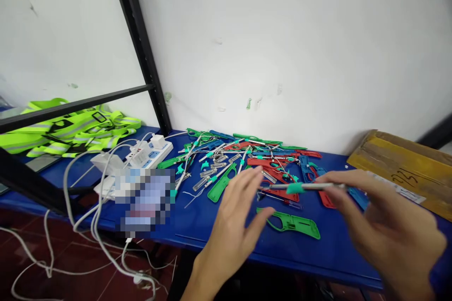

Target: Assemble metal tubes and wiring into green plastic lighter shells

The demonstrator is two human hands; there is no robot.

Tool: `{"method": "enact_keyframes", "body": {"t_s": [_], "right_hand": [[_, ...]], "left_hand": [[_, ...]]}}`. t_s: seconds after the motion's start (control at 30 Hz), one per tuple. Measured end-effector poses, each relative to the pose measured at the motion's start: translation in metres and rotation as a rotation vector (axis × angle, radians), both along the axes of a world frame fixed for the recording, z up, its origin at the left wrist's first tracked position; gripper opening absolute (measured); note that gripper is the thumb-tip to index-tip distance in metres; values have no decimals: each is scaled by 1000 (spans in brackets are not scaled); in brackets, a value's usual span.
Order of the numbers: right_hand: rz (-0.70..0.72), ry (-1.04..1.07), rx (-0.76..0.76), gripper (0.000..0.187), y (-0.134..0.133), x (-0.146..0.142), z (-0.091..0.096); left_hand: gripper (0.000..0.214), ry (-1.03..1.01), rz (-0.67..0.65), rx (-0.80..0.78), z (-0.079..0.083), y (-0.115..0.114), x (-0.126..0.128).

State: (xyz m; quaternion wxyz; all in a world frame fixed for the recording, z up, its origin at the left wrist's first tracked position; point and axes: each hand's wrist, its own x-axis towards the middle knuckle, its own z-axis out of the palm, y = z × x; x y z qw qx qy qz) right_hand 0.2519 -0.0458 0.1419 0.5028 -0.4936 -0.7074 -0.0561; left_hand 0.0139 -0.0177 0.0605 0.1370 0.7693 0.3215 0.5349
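Note:
My right hand [388, 216] pinches a thin metal lighter tube [318, 186] with a teal plastic collar, holding it level above the table. The tube's far end points left, close to the fingers of my left hand [231, 221]. That hand is open, thumb spread from the fingers, and holds nothing. Between the hands, a green lighter handle half [298, 225] lies with its hollow inside facing up. Behind them spreads a pile of red, blue and green handle halves, more metal tubes, wires and clear plastic tanks [203, 183]. A screwdriver [286, 200] lies just below the tube.
A taped cardboard box [406, 171] stands on the right of the blue table [190, 221]. To the left are a white power strip [155, 153] with chargers and cables, a phone with a blurred screen [151, 197], a black metal frame [141, 42] and neon-yellow reflective straps [81, 127].

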Motion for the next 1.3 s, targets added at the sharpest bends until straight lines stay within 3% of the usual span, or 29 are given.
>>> {"method": "enact_keyframes", "body": {"t_s": [0.07, 0.17, 0.27, 0.33, 0.4, 0.43, 0.5, 0.57, 0.67, 0.83, 1.07, 1.3], "right_hand": [[125, -172, 79, 14, -4, -14, -4], [214, -117, 146, 32, 0, -26, -18], [266, 20, 3, 69, 13, -27, -44], [280, 1, -173, 81, 21, -27, -63], [305, -7, -300, 73, 25, -28, -82], [328, 5, -355, 60, 25, -28, -89], [380, 36, -462, 32, 24, -28, -99], [367, 69, -496, 32, 22, -25, -104], [268, 79, -382, 27, 21, -14, -106], [254, 16, -247, 20, 20, 0, -107], [192, -69, -55, 12, 15, -5, -112], [143, -65, -140, 9, 7, 10, -126]], "left_hand": [[56, 44, -59, 102, 19, 3, 13], [32, -20, -99, 84, 35, 7, 22], [19, -294, -137, -164, 36, 12, 17], [19, -573, -175, -396, 30, 16, 10], [28, -795, -259, -556, 21, 21, 5], [31, -852, -302, -610, 16, 24, 3], [34, -886, -366, -694, 6, 28, 0], [34, -864, -390, -749, -3, 31, -3], [34, -798, -361, -797, -15, 34, -9], [46, -741, -250, -842, -27, 33, -13], [63, -845, -129, -890, -45, 21, -9], [41, -672, -82, -887, -53, 18, -17]]}}
